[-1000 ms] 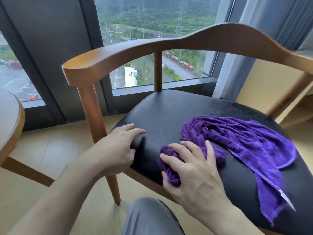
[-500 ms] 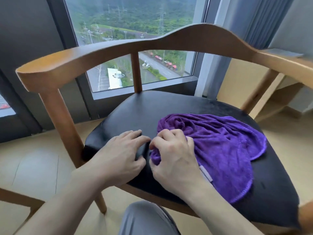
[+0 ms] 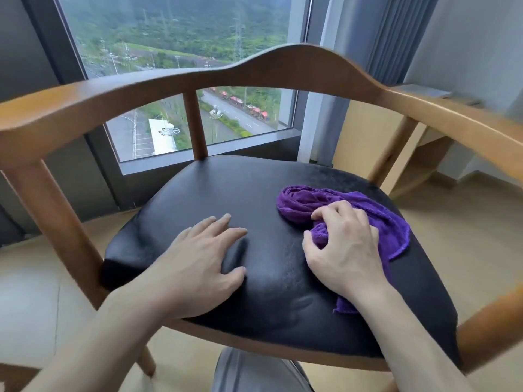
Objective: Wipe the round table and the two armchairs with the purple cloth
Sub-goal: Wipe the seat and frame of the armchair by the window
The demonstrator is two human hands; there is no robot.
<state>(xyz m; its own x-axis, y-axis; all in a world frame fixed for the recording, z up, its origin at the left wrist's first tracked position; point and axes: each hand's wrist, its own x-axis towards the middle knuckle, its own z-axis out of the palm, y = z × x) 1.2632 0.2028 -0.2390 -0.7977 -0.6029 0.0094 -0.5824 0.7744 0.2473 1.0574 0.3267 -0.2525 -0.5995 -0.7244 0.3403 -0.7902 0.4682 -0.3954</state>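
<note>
Behind the armchair (image 3: 297, 69), a tall window (image 3: 175, 46) is showing roads and green hills. My right hand (image 3: 343, 247) is gripping the bunched purple cloth (image 3: 387, 219), fingers curled into it, on the black seat (image 3: 254, 193). My left hand (image 3: 203, 258) is lying flat, fingers spread, beside it. No readable writing is showing.

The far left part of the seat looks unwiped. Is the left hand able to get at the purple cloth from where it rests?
Probably yes: the left hand lies flat on the seat beside the purple cloth, bare leather between; the right hand grips it.
</note>
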